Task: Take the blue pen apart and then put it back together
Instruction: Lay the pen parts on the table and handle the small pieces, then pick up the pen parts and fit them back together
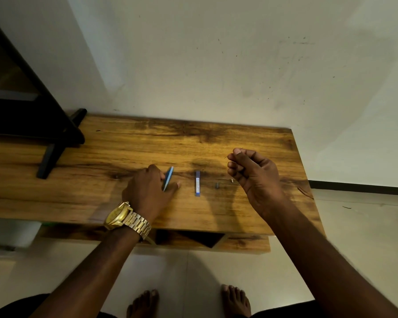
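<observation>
Resting on the wooden counter (124, 191), the left hand (147, 189) closes its fingers (162, 177) on a blue pen barrel (168, 177); another blue piece (197, 183) lies just right. The right hand (253, 173) hovers, pinching something thin.

Nothing is reading clearly: the pen part (197, 182) lying between the hands is showing a pale printed strip, but its lettering is blurring beyond legibility.
</observation>
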Motion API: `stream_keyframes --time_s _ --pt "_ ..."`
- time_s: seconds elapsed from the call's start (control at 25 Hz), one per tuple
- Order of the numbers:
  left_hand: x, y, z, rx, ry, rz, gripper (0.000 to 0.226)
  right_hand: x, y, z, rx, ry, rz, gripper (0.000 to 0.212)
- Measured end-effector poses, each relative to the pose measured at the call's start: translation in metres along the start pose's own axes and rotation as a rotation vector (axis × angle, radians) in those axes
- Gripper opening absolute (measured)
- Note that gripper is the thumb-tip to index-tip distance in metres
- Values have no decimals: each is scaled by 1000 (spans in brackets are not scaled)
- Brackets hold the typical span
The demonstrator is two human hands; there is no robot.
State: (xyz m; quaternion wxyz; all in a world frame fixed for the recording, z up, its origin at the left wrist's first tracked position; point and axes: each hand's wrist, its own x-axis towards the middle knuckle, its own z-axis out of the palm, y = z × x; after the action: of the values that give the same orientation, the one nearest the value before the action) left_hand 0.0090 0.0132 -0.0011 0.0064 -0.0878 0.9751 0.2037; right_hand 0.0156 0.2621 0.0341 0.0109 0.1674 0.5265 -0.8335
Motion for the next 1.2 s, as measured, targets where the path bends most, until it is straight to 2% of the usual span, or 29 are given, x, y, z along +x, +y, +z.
stream_keyframes --time_s 0.16,0.24,0.36,0.48,0.6,1.2 --pt "0 2 -3 -15 -7 76 17 -2 0 4 1 10 0 11" --pt "-3 6 -7 -90 -17 176 15 -6 1 8 -13 3 3 11" --pt "-9 19 -18 -353 -29 331 14 -12 1 14 -58 -21 -11 12" --pt "-16 28 -25 -468 22 436 21 -16 2 20 -92 -76 -50 13" --pt "-20 31 -30 -480 64 464 30 -18 4 23 -110 -102 -74 13" --pt "-21 31 -31 -486 99 517 29 -15 6 20 -90 -140 -108 12"
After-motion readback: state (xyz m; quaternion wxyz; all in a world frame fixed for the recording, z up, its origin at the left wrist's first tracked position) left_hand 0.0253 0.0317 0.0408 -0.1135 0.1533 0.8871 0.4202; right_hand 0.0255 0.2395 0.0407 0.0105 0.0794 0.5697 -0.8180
